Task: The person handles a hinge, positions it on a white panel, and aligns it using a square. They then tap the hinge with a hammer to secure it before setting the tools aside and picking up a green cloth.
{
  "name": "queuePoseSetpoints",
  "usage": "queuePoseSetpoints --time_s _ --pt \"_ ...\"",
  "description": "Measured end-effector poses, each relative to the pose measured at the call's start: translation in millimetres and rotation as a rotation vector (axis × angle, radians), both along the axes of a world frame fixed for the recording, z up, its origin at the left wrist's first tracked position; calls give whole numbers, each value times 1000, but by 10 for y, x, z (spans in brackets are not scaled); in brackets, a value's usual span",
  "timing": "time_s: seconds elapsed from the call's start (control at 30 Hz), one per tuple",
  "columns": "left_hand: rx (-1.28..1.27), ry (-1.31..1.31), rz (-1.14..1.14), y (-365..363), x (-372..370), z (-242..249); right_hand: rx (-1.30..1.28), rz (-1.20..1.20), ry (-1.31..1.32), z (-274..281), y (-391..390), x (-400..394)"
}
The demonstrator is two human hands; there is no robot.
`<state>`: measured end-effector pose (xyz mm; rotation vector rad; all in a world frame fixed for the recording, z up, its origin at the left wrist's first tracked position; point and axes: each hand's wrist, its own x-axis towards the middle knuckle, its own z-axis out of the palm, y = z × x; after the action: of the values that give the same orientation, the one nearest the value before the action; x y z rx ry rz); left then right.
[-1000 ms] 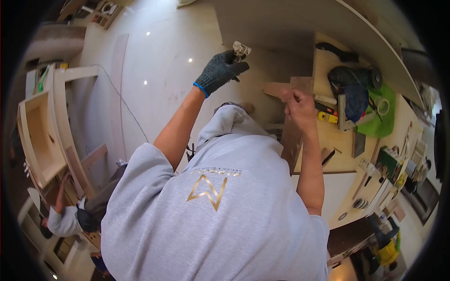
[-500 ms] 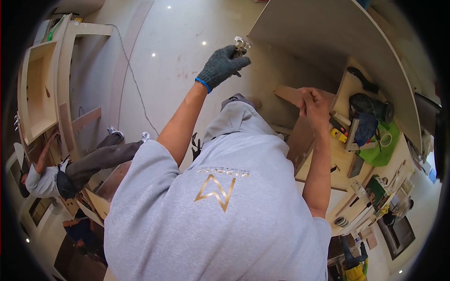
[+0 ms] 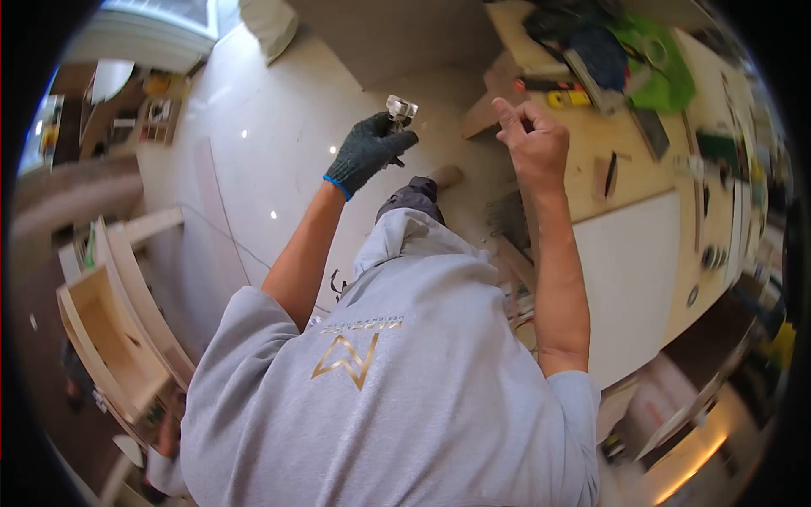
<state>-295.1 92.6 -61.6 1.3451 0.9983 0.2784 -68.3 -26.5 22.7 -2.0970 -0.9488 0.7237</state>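
Note:
My left hand (image 3: 370, 152), in a dark knit glove with a blue cuff, is closed around a small shiny metal fitting (image 3: 402, 108), whose head sticks up above the fingers. Bare and raised, my right hand (image 3: 537, 144) is beside the workbench edge. Its thumb and forefinger are apart, the other fingers curl inward, and no object shows in it. Just past its fingertips is a brown board piece (image 3: 484, 117).
The pale workbench (image 3: 629, 160) on the right bears a yellow tool (image 3: 568, 99), a green bag (image 3: 667, 80), a white panel (image 3: 629, 283) and a dark strip (image 3: 650, 133). Wooden drawer box (image 3: 114, 325) at left; large grey panel (image 3: 397, 38) ahead. A person's arm (image 3: 169, 427) shows lower left.
The view has turned, bringing more of the bench and white panel into sight. My right hand has come away from the brown board, its fingers spread more. My left hand keeps the metal fitting.

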Motion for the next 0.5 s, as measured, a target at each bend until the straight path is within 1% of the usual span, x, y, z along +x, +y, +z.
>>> queuePoseSetpoints --time_s 0.1,0.13,0.23,0.3,0.33,0.37,0.4,0.43,0.47,0.5 --pt "169 24 -277 -337 328 78 428 -185 177 -197 -660 -163" --pt "184 82 -371 -489 453 237 378 -153 201 -275 -938 -179" --pt "489 50 -598 -1026 717 465 391 -288 322 -254 -1614 -416" --pt "612 -75 -660 -1385 878 581 485 -393 263 -288 -1919 -522" --pt "650 -150 -703 -1563 938 544 489 -461 155 -235 -2079 -584" --pt "689 -222 -742 -1720 1006 561 478 -502 118 -187 -2235 -595" --pt "670 -257 -780 -1892 1060 662 469 -542 84 -161 -2384 -608" --pt "749 -262 -837 -2017 1116 701 460 -580 54 -144 -2521 -619" --pt "829 -267 -892 -2131 1167 717 514 -607 22 -143 -2653 -639" --pt "907 -273 -939 -2123 1200 763 532 -643 9 -103 -2666 -674"
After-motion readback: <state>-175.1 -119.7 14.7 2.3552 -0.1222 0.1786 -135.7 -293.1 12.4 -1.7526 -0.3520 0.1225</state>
